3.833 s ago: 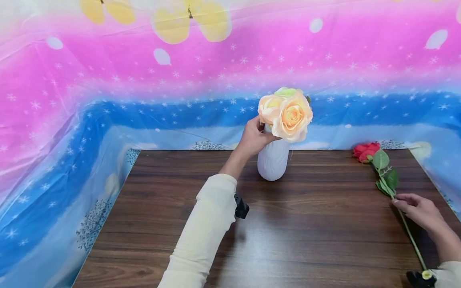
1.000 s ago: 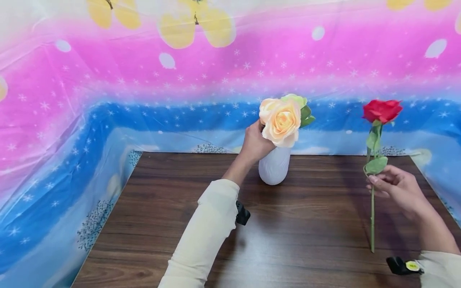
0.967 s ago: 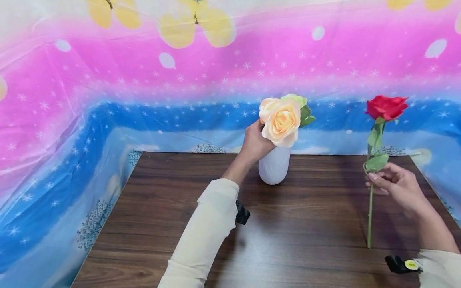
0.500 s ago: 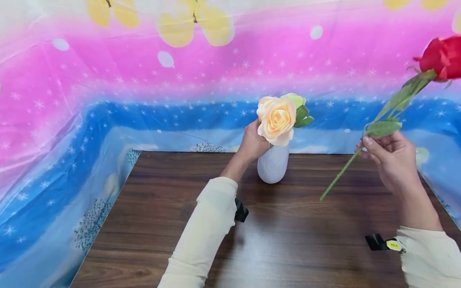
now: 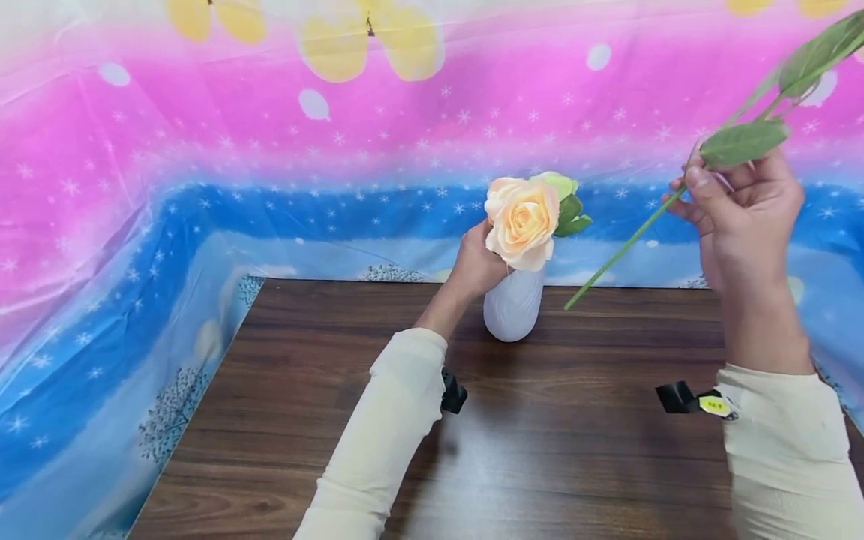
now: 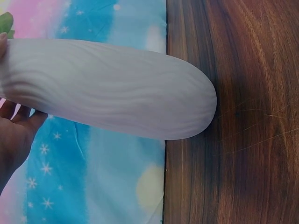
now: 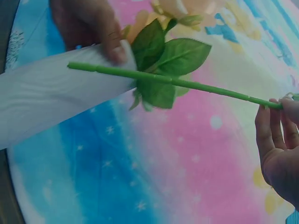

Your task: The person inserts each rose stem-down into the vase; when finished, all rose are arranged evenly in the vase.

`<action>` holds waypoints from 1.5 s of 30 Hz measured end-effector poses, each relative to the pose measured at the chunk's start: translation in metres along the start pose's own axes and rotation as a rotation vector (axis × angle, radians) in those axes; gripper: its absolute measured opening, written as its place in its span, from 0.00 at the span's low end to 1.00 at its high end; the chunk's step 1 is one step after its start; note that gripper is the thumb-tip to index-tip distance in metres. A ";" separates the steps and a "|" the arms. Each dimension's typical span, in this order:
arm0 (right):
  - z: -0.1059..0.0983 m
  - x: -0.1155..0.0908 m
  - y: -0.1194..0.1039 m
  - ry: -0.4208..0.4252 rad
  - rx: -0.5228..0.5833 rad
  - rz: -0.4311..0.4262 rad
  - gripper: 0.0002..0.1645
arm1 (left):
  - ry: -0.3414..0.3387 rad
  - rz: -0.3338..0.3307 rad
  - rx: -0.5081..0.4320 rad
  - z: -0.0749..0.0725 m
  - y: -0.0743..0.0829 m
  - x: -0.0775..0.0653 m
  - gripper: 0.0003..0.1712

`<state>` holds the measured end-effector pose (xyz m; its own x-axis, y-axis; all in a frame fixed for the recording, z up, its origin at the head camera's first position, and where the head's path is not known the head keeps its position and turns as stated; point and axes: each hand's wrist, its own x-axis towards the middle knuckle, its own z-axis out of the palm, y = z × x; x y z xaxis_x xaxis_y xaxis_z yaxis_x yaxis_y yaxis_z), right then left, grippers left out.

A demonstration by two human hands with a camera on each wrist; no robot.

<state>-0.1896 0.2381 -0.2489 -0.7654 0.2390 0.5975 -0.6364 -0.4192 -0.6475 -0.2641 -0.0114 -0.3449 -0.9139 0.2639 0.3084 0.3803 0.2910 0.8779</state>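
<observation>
A white vase (image 5: pixel 513 307) with wavy ridges stands near the table's back edge. Peach roses (image 5: pixel 525 217) with green leaves fill its mouth. My left hand (image 5: pixel 475 262) grips the vase around its neck, just under the blooms; the left wrist view shows fingers on both sides of the ribbed wall. High at the right, my right hand (image 5: pixel 752 202) pinches the green stem (image 5: pixel 624 251) of a rose between thumb and fingers. That stem slants, its cut end low and to the left, near the vase. The rose's leaves (image 5: pixel 745 142) show above the hand; its red bloom is outside the head view.
The dark wood table (image 5: pixel 324 375) runs up to a pink and blue patterned cloth (image 5: pixel 378 135) hanging behind it and along the sides. Black wrist cameras (image 5: pixel 677 397) are strapped at both cream sleeves.
My right hand has raised the red rose from the right side of the table and tilted it, bringing the stem's end toward the vase. The left hand has stayed on the vase.
</observation>
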 end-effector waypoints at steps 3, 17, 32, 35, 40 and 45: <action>0.009 0.007 -0.003 0.028 -0.066 -0.054 0.16 | -0.002 -0.004 -0.017 -0.001 0.001 0.000 0.32; 0.035 0.029 -0.005 0.162 -0.031 -0.199 0.10 | 0.000 -0.026 -0.026 -0.001 0.001 0.000 0.32; 0.040 0.018 0.027 0.028 -0.021 -0.100 0.09 | 0.003 -0.019 -0.011 -0.002 0.000 0.000 0.31; 0.039 0.013 0.044 -0.003 -0.106 -0.063 0.10 | 0.002 -0.021 -0.014 -0.002 0.000 0.000 0.31; 0.033 0.000 0.076 -0.094 -0.390 -0.025 0.16 | 0.004 -0.010 -0.012 -0.002 0.000 0.000 0.30; 0.027 -0.011 0.094 -0.234 -0.604 -0.037 0.17 | 0.001 0.010 -0.014 -0.002 -0.001 0.000 0.29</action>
<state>-0.2385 0.1721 -0.3032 -0.7442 0.0183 0.6677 -0.6559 0.1686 -0.7358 -0.2648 -0.0134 -0.3449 -0.9102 0.2659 0.3175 0.3874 0.2756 0.8797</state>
